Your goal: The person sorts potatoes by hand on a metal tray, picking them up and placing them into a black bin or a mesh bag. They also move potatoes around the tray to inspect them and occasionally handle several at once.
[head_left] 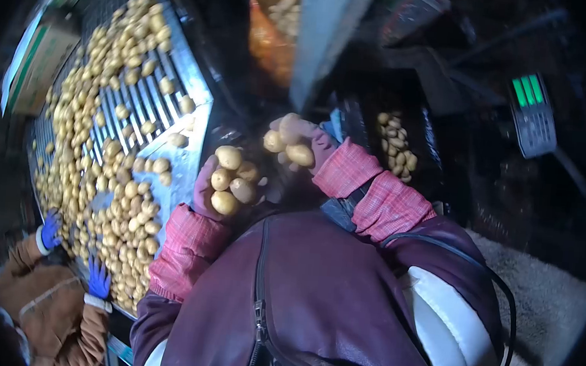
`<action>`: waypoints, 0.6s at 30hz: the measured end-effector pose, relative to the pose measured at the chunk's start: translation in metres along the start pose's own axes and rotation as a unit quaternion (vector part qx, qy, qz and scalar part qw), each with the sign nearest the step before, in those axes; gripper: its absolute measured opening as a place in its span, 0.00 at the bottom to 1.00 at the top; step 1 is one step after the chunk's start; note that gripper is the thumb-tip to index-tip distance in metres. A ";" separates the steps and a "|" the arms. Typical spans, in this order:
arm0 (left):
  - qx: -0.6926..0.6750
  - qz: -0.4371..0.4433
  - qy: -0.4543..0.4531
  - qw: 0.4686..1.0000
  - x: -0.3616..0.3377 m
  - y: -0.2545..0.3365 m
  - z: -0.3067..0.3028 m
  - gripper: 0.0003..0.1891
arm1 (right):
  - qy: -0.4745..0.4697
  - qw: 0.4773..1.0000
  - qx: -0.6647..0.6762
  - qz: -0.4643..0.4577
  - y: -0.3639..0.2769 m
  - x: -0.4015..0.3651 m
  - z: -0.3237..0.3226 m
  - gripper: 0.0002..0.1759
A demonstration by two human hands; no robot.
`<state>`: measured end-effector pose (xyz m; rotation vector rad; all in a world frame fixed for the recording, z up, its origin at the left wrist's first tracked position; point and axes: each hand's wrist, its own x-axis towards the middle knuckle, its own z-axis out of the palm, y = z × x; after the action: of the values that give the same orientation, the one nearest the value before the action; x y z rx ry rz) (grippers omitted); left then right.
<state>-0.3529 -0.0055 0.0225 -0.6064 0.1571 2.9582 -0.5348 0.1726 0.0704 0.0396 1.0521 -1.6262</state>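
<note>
Several pale yellow potatoes [224,203] are heaped in my left hand [204,184], with its fingers curled round their outer side. Close by, my right hand [321,144] grips a few more potatoes [300,155]. Both hands are in front of my body, just right of the metal sorting table [201,121]. On that table lies a broad spread of loose potatoes [125,211].
A co-worker's blue-gloved hands [98,278] reach among the potatoes at lower left. An orange bag [268,40] of potatoes stands behind a metal post [325,34]. To the right are a dark container with potatoes [396,146] and a lit scale display [533,116].
</note>
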 end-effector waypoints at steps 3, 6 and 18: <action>0.226 0.045 0.058 0.971 0.043 -0.034 0.070 0.19 | 0.108 0.994 0.012 -0.033 -0.014 -0.030 -0.048 0.22; 0.243 -0.053 -0.001 0.969 0.099 -0.056 0.092 0.21 | 0.186 0.977 0.034 -0.098 -0.006 -0.041 -0.125 0.22; 0.238 -0.165 0.023 0.957 0.168 -0.100 0.112 0.32 | 0.479 0.849 0.090 -0.203 -0.005 -0.086 -0.290 0.23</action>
<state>-0.5356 0.1227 0.0504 -0.5632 0.6778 2.4536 -0.6488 0.4237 -0.0547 0.8914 1.7269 -2.1413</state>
